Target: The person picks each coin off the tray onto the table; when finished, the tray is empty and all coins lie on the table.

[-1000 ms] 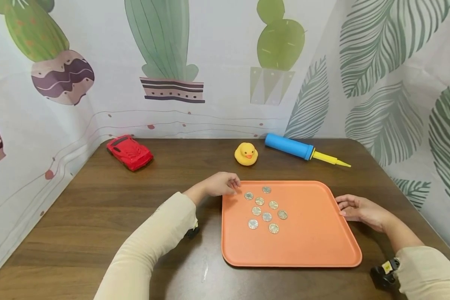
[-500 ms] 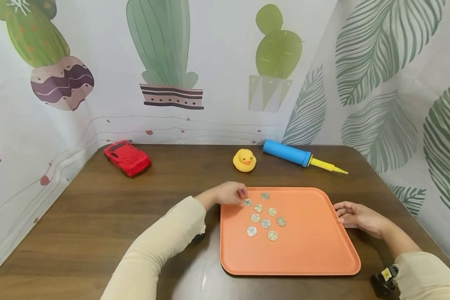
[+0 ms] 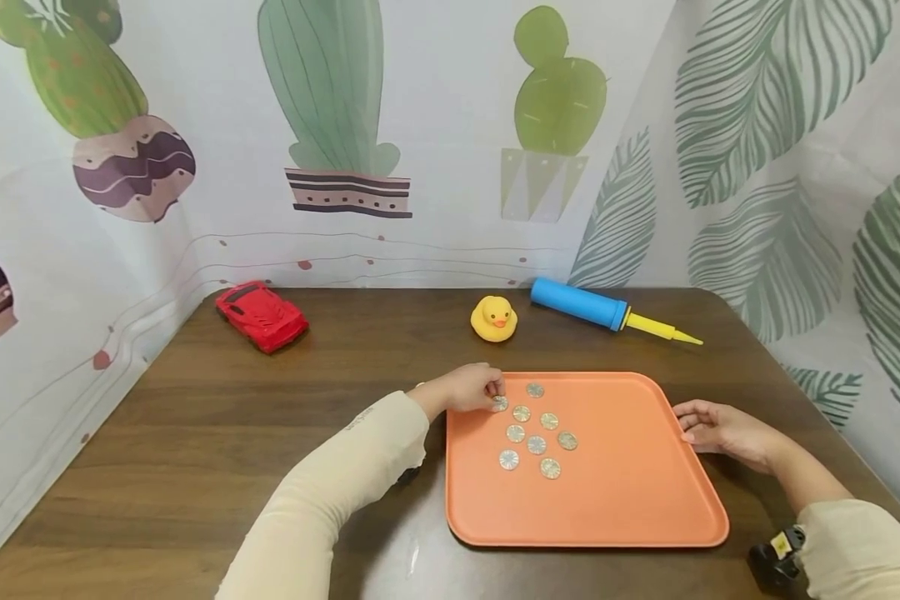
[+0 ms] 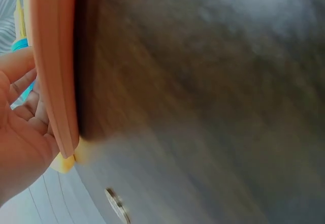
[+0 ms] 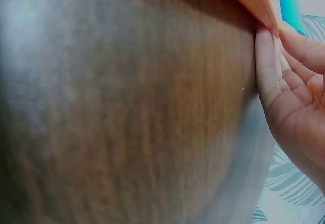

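An orange tray (image 3: 630,500) with several round metal coins (image 3: 536,445) lies on the wooden table. My left hand (image 3: 474,387) reaches over the tray's far left corner, its fingertips at the edge of one coin (image 3: 500,403) that lies flat. In the left wrist view, my left hand (image 4: 23,117) shows with bent fingers, partly hidden behind the tray's rim (image 4: 53,71). My right hand (image 3: 727,433) holds the tray's right edge. The right wrist view shows the right thumb and fingers (image 5: 297,82) pinching that rim.
Beyond the tray sit a yellow rubber duck (image 3: 494,319) and a blue hand pump (image 3: 581,303) with a yellow nozzle. A red toy car (image 3: 262,317) stands at the far left. Another coin (image 4: 117,205) lies on the table outside the tray. A patterned cloth (image 3: 450,125) hangs behind.
My left hand has moved right and down over the tray's corner, its fingertips coming to the nearest coin. The right hand keeps its hold on the rim, and the head view has shifted slightly.
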Demonstrator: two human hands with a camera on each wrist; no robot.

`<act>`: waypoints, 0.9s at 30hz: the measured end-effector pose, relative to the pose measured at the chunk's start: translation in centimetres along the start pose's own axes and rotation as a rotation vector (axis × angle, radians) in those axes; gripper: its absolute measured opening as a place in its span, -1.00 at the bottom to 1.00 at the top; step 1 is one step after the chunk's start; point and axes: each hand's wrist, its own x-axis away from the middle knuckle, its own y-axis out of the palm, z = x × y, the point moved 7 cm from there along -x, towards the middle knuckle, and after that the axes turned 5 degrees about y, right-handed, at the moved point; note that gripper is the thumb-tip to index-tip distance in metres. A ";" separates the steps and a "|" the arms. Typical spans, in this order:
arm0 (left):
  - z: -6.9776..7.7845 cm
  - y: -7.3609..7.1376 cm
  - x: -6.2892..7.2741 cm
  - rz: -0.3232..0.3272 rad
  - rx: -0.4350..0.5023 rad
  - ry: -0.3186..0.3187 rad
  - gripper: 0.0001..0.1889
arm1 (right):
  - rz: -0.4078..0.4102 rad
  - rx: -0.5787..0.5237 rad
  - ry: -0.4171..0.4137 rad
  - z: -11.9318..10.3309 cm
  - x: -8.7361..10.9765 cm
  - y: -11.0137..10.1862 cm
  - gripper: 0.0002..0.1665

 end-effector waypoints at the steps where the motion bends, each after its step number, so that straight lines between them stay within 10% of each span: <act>1: 0.1 0.0 0.0 0.000 0.000 -0.001 -0.87 | 0.001 0.005 -0.002 0.0 0.1 -0.1 -0.59; 27: -1.2 -0.9 1.1 0.187 0.290 -0.079 -0.90 | -0.001 0.017 0.002 -0.1 -0.3 -0.3 -0.61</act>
